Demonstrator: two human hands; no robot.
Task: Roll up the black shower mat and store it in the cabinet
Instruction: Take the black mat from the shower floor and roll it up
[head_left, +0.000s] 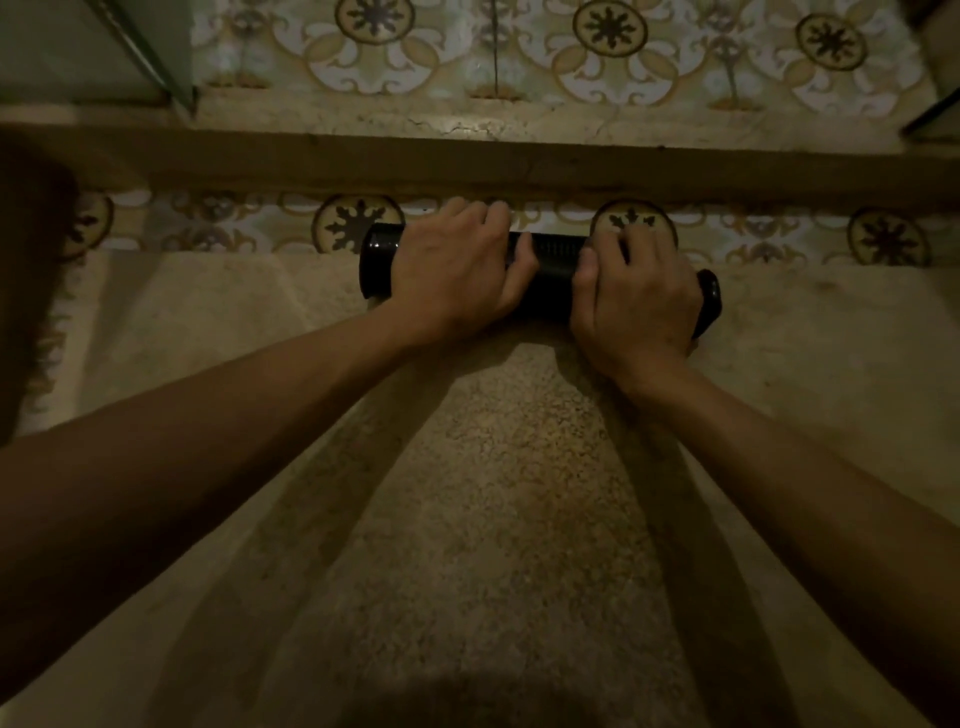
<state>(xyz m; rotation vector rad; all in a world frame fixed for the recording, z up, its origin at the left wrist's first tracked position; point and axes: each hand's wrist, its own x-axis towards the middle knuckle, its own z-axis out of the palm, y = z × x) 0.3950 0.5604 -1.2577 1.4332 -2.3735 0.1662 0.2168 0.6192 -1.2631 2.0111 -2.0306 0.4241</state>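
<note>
Mat (550, 260): lies on the floor (493, 493) as 1 tight black cylinder, crosswise in front of me, just short of the raised ledge (519, 171). No flat part of it shows on either side; I judge the rolling done or very nearly done.

Left hand (457, 270): palm down on the left half of the roll, fingers (488, 218) curled together over its far side, thumb on the near side. Clamped on the mat.

Right hand (634, 301): same grip on the right half, fingers wrapped over the top, thumb pointing toward the left hand. The 2 hands sit close, a short bare strip of roll between them. Both ends of the roll stick out past my hands.

Left to do, by my judgement: lift the roll without letting it spring open, carry it, put it in the cabinet. No cabinet in view, so its direction is unknown from here.

Surroundings: patterned tiles (358, 223) run along the foot of the ledge and again beyond it. A glass panel (156, 57) stands at upper left. Light is dim. Nothing lies on the floor near the roll; the ledge is the only obstacle, just past my knuckles.
</note>
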